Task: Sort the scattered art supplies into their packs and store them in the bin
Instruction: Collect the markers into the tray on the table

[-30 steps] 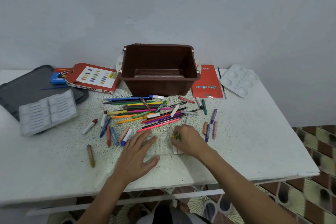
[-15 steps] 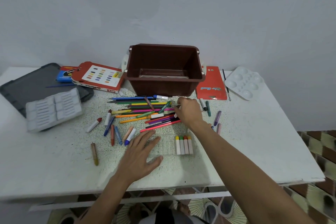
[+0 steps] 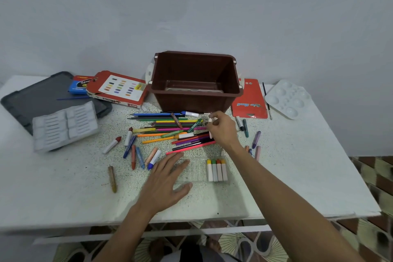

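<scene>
**Grips split: one steadies, one picks**

Left grip (image 3: 168,178) lies flat on the near-left part of a clear tray (image 3: 197,171), fingers straight and spread, holding nothing. Four sticks (image 3: 217,171) lie side by side at the tray's right end; the rest of it is unfilled. Right grip (image 3: 223,130), farther out, pinches a white stick (image 3: 210,120) between thumb and fingertips over the pile (image 3: 170,125) of pencils and pens. The stick's cap colour is hidden.

The job looks early, since only those four are packed. Loose sticks (image 3: 138,155) lie left of the tray, and a few more lie right of the forearm. The pile is unsorted. Behind it the bin (image 3: 191,102) holds little; something clear may lie on its floor, but I cannot tell. A grey insert (image 3: 63,125), red box (image 3: 119,89), red pack (image 3: 248,100) and palette (image 3: 287,98) all sit outside it.

The surface (image 3: 297,166) is white and speckled and stands against a plain pale wall. Patterned floor tiles show at the lower right.
</scene>
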### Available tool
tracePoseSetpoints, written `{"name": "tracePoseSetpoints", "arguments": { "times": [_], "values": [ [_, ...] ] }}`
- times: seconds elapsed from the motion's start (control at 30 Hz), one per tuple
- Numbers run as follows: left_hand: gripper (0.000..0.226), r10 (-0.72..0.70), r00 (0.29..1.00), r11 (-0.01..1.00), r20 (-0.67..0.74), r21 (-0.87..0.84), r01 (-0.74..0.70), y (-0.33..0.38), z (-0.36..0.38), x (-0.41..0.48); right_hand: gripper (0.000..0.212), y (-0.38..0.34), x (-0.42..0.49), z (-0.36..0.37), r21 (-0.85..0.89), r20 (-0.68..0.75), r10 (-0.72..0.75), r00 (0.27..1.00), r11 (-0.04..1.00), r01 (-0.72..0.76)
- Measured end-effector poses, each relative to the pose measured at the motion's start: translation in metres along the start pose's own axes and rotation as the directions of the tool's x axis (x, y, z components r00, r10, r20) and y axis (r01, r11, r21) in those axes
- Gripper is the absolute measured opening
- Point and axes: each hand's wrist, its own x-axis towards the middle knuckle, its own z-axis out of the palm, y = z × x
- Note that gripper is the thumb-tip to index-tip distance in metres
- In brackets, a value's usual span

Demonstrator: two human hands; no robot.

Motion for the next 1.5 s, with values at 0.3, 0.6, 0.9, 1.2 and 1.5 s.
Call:
{"name": "tracePoseSetpoints", "arguments": {
  "times": [0.3, 0.6, 0.9, 1.2, 1.5],
  "values": [
    [0.063, -0.006, 1.0, 1.0, 0.002, 0.003, 0.006, -0.001, 0.001, 0.0, 0.01, 0.018, -0.038, -0.011, 0.119, 0.174, 0.077, 0.982, 0.988, -0.098],
    [0.065, -0.012, 1.0, 1.0, 0.018, 0.017, 0.012, -0.001, 0.001, 0.001, 0.011, 0.03, -0.081, 0.008, -0.168, 0.214, -0.131, 0.968, 0.971, 0.169],
    [0.066, -0.032, 0.999, 0.999, 0.042, 0.022, 0.031, 0.0, 0.0, 0.001, 0.016, 0.043, -0.095, 0.017, -0.332, 0.186, -0.361, 0.914, 0.853, 0.404],
    [0.068, -0.038, 0.998, 0.999, 0.051, 0.02, 0.037, 0.001, 0.0, 0.001, 0.018, 0.055, -0.101, 0.02, -0.347, 0.096, -0.472, 0.876, 0.809, 0.474],
    [0.066, -0.036, 0.999, 0.999, 0.04, 0.023, 0.035, 0.001, -0.001, 0.002, 0.022, 0.062, -0.107, 0.025, -0.366, 0.024, -0.507, 0.862, 0.798, 0.48]
  ]
}}
